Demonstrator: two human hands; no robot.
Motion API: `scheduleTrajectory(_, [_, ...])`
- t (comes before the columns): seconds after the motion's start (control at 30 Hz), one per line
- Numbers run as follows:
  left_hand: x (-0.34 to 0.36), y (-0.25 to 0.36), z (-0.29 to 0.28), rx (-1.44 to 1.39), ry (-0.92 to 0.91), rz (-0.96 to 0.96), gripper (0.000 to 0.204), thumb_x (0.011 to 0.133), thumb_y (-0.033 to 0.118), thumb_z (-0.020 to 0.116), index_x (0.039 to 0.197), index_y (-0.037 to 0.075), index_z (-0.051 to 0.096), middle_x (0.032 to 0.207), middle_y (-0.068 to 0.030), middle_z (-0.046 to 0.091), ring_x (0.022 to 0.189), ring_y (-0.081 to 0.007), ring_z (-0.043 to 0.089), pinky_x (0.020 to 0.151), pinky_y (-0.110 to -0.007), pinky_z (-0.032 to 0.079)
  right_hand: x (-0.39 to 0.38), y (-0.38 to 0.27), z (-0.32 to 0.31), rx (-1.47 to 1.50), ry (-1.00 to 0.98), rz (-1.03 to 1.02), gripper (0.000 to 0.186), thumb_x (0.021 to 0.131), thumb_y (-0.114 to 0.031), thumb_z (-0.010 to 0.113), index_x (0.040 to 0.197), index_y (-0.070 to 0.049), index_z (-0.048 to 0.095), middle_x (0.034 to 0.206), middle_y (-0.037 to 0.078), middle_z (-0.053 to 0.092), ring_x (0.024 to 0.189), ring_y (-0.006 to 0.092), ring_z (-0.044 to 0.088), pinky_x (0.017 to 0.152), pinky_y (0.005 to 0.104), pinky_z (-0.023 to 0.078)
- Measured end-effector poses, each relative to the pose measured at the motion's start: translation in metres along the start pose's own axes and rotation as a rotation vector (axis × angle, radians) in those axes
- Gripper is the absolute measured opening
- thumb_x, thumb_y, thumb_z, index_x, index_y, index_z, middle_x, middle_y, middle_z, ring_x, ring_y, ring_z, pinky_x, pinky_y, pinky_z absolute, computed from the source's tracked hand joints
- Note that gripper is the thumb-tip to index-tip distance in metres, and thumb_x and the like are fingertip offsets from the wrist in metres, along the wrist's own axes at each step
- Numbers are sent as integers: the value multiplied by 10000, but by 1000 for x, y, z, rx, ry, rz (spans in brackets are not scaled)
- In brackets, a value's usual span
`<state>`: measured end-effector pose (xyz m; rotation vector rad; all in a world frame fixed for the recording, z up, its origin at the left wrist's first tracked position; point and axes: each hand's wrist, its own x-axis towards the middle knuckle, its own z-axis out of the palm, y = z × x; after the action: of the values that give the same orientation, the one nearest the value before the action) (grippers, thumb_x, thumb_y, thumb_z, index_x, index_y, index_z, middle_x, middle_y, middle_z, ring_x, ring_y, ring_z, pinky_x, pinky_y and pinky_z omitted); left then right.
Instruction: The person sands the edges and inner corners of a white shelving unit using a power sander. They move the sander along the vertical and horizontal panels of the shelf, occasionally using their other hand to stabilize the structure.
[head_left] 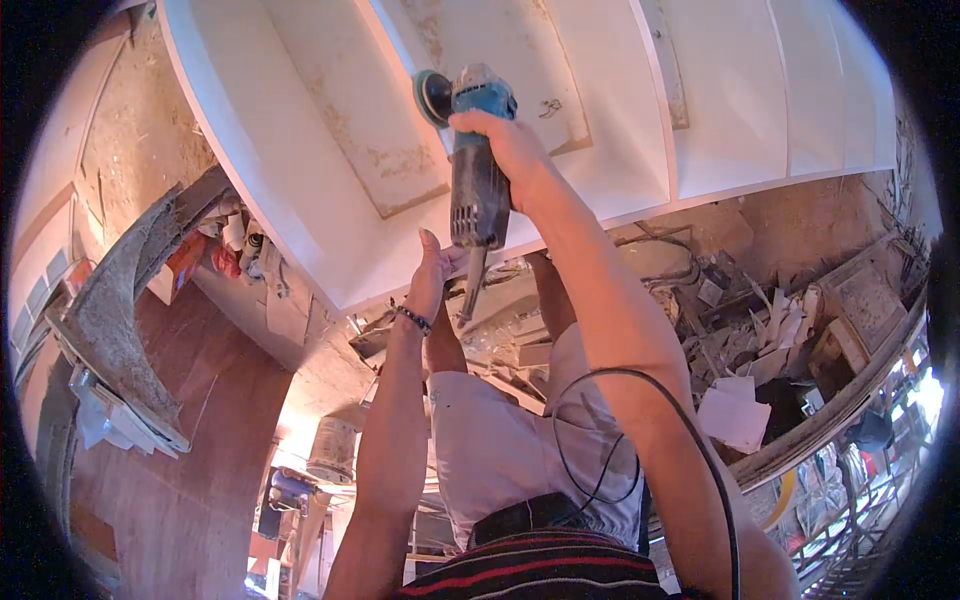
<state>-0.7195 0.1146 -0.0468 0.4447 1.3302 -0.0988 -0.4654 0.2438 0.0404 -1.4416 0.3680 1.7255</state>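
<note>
My right hand [515, 165] is wrapped round the body of a teal and black angle grinder [478, 185]. A round pad [432, 98] sits on its head at the upper left, by the raised divider of a white shelved cabinet [380, 265]. From the grinder's rear, the thick cord sleeve [472, 290] points down. At the cabinet's near edge, my left hand [432, 272] is open, its thumb stretched up and apart. Its other fingers reach toward the grinder's rear and are partly hidden. Whether the pad touches the cabinet I cannot tell.
A black cord [690, 420] loops over my right forearm. Scrap wood and paper [790, 330] lie heaped at the right. At the left stand a curved, dusty wooden piece [120, 290] and a reddish-brown board [190, 400]. A bucket [335, 447] is beside my left forearm.
</note>
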Motion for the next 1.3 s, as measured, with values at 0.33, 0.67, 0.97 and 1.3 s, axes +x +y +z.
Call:
scheduleTrajectory(0.33, [-14, 27, 44, 61, 7, 235, 513, 1003, 370, 685, 1267, -69, 690, 1078, -96, 763, 1021, -155, 726, 882, -299, 572, 69, -59, 30, -24, -38, -115, 388, 779, -186, 825, 1006, 61, 631, 818, 140, 665, 644, 263, 679, 597, 433, 600])
scheduleTrajectory(0.67, [33, 115, 81, 582, 832, 624, 514, 792, 251, 794, 1271, 110, 671, 1085, -174, 769, 1014, -357, 742, 885, -471, 568, 24, -80, -16, -98, -106, -187, 396, 811, -284, 826, 1062, -22, 668, 845, 80, 690, 673, 206, 687, 632, 378, 585])
scheduleTrajectory(0.97, [108, 341, 31, 790, 1058, 674, 302, 765, 294, 752, 1008, 114, 759, 990, -123, 762, 943, -315, 733, 826, -437, 569, -74, -52, -120, -219, 105, -176, 347, 869, -327, 791, 1050, -75, 635, 845, 75, 687, 692, 170, 680, 620, 327, 560])
scheduleTrajectory(1.3, [73, 249, 52, 597, 930, 715, 327, 785, 259, 766, 1036, 50, 750, 1015, -167, 778, 990, -330, 745, 895, -423, 566, -57, -50, -106, -170, 61, -109, 373, 860, -283, 796, 1094, -75, 593, 854, 78, 672, 683, 185, 674, 607, 334, 567])
